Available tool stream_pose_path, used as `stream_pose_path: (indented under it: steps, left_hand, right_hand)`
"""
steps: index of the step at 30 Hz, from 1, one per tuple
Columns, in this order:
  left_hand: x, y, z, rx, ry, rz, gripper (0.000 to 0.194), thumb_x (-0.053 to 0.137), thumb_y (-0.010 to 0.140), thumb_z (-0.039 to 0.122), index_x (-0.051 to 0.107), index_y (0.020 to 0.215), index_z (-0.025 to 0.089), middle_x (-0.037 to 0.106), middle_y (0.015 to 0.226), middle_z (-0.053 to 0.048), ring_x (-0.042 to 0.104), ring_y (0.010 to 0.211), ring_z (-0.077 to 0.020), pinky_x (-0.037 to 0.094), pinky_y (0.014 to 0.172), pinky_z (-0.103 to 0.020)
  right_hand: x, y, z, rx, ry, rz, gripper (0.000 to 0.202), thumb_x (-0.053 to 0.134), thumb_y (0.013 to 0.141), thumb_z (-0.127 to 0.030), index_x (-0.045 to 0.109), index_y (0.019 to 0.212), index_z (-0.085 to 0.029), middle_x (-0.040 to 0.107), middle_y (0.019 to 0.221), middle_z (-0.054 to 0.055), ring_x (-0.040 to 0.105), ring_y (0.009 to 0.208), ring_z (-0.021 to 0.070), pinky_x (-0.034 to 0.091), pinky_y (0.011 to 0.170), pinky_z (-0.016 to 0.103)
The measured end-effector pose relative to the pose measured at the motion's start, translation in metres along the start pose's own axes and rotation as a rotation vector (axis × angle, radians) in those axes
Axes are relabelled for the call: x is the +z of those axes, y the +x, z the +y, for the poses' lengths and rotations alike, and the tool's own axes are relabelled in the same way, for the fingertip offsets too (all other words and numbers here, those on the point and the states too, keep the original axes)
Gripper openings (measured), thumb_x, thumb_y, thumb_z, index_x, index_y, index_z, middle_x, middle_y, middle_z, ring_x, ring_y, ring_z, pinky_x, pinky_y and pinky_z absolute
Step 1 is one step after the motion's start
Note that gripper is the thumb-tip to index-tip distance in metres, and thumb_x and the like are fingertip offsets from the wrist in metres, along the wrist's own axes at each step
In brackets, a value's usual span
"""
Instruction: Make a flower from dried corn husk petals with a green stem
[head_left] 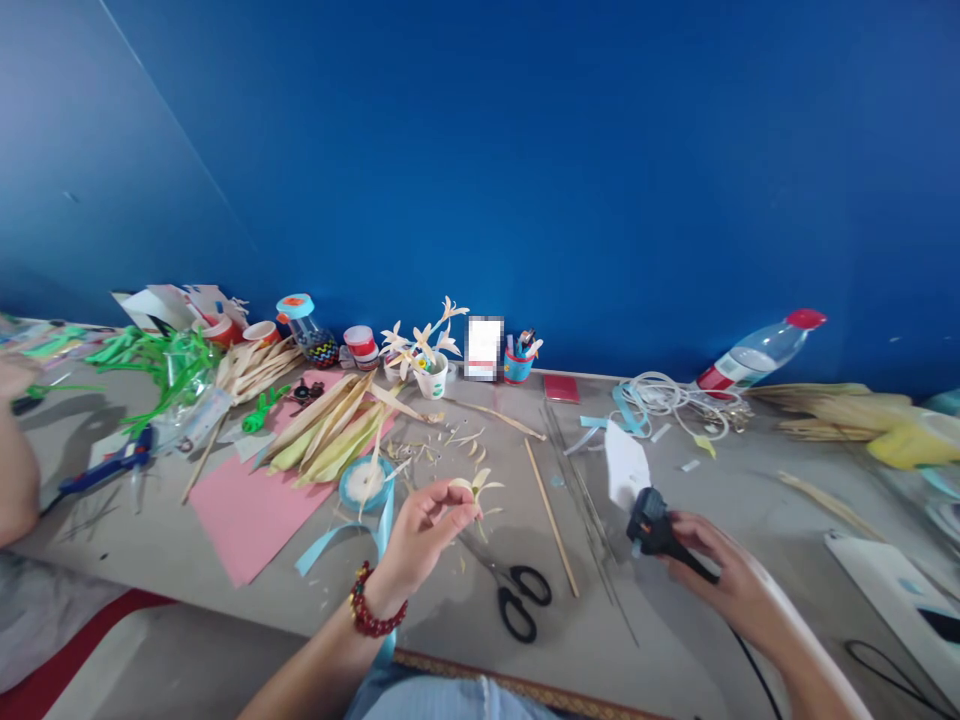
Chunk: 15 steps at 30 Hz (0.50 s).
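Note:
Between the fingertips of my left hand (433, 530) is a small pale flower (480, 487) with narrow petals, seemingly made of husk. My right hand (712, 565) grips the handle of a black glue gun (652, 525), whose cord runs down toward the table's front edge. A white paper piece (626, 465) stands just behind the gun. Below the flower lie scissors (517, 605) with black handles. Left of my left hand sits a spool of light blue ribbon (365, 484), its loose end trailing under my wrist. Husk scraps (442, 445) are strewn behind the flower.
Dried husks (322, 440) cover pink paper (244, 530) on the left. A cup (431, 382) of husk flowers stands by the blue wall. A wooden stick (551, 515) and thin wires lie mid-table. Another person's arm (15, 460) is at far left. A bottle (757, 358) leans at right.

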<state>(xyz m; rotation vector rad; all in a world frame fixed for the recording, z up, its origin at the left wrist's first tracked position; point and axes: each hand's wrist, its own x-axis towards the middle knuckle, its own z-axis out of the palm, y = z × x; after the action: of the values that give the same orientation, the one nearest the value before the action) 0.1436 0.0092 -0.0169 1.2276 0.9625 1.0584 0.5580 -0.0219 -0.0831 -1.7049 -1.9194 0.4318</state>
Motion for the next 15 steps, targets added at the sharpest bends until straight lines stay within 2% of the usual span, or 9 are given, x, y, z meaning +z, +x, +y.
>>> stream_pose_path:
  steps: [3, 6, 9, 11, 13, 15]
  left_hand:
    - [-0.001, -0.001, 0.000, 0.004, 0.007, -0.001, 0.018, 0.065, 0.087, 0.032, 0.065, 0.079, 0.016, 0.064, 0.079, -0.002, 0.056, 0.079, -0.0146, 0.043, 0.075, -0.023]
    - [-0.002, -0.003, 0.001, 0.013, 0.013, -0.004, 0.018, 0.065, 0.088, 0.032, 0.065, 0.080, 0.016, 0.065, 0.080, -0.002, 0.056, 0.079, -0.0148, 0.043, 0.075, -0.024]
    - [-0.002, -0.003, 0.001, 0.012, 0.014, -0.005, 0.018, 0.065, 0.088, 0.033, 0.065, 0.080, 0.016, 0.065, 0.080, -0.002, 0.056, 0.079, -0.0147, 0.043, 0.075, -0.024]
    - [-0.001, -0.003, 0.002, 0.010, 0.010, -0.005, 0.018, 0.064, 0.088, 0.033, 0.064, 0.079, 0.016, 0.065, 0.080, -0.002, 0.056, 0.079, -0.0145, 0.043, 0.075, -0.024]
    - [-0.001, -0.003, 0.002, 0.005, 0.001, -0.005, 0.018, 0.065, 0.088, 0.033, 0.064, 0.079, 0.017, 0.065, 0.079, -0.002, 0.056, 0.078, -0.0145, 0.043, 0.073, -0.024]
    - [0.000, -0.002, 0.002, -0.004, -0.005, 0.000, 0.018, 0.066, 0.087, 0.032, 0.064, 0.080, 0.016, 0.065, 0.079, -0.002, 0.056, 0.077, -0.0146, 0.043, 0.073, -0.024]
  right_hand:
    - [0.000, 0.004, -0.003, 0.049, 0.070, -0.034, 0.027, 0.065, 0.076, -0.043, 0.059, 0.091, -0.022, 0.072, 0.103, 0.011, 0.072, 0.087, 0.0259, 0.056, 0.078, 0.035]
    - [0.001, 0.006, -0.003, 0.123, 0.155, -0.011, 0.030, 0.064, 0.079, -0.046, 0.058, 0.097, -0.022, 0.072, 0.101, 0.009, 0.071, 0.087, 0.0252, 0.055, 0.080, 0.034]
    - [0.000, 0.006, -0.007, 0.238, 0.294, 0.107, 0.040, 0.070, 0.074, -0.050, 0.061, 0.101, -0.022, 0.073, 0.097, 0.008, 0.070, 0.088, 0.0272, 0.054, 0.078, 0.034]
    - [-0.003, 0.006, -0.014, 0.333, 0.484, 0.209, 0.043, 0.073, 0.071, -0.050, 0.063, 0.102, -0.023, 0.073, 0.096, 0.007, 0.069, 0.083, 0.0269, 0.055, 0.072, 0.034]
    - [-0.008, 0.006, -0.026, 0.406, 0.726, 0.322, 0.040, 0.071, 0.073, -0.048, 0.065, 0.105, -0.024, 0.071, 0.103, 0.009, 0.068, 0.078, 0.0257, 0.056, 0.066, 0.035]
    - [-0.014, 0.006, -0.040, 0.420, 0.934, 0.411, 0.035, 0.066, 0.077, -0.049, 0.067, 0.102, -0.025, 0.069, 0.109, 0.010, 0.067, 0.073, 0.0238, 0.055, 0.059, 0.035]
